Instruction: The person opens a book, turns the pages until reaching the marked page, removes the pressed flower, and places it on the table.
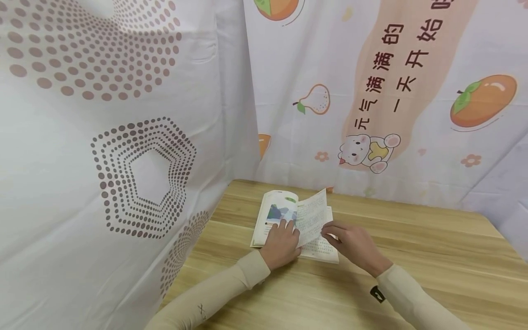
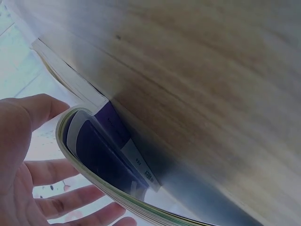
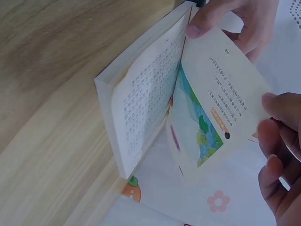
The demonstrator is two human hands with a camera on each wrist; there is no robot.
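An open book (image 1: pixel 261 229) lies on the wooden table, with a colour picture on its left page. My left hand (image 1: pixel 281 243) rests on that page, fingers spread and fairly straight, its thumb near the bottom of the spine. One raised leaf (image 1: pixel 312 215) stands up from the right half, and my right hand (image 1: pixel 356 245) pinches its outer edge between thumb and fingertips. In the right wrist view the leaf (image 3: pixel 207 94) shows a picture and lines of text. From the left wrist, the curved underside of the book (image 2: pixel 103 155) shows its dark cover.
The wooden table (image 1: pixel 412 256) extends to the right and toward the front. A white curtain (image 1: pixel 156 91) with dot patterns hangs along the left, and a fruit-print curtain (image 1: pixel 297 151) hangs behind the table. Something dark (image 1: pixel 377 294) is at the right sleeve's cuff.
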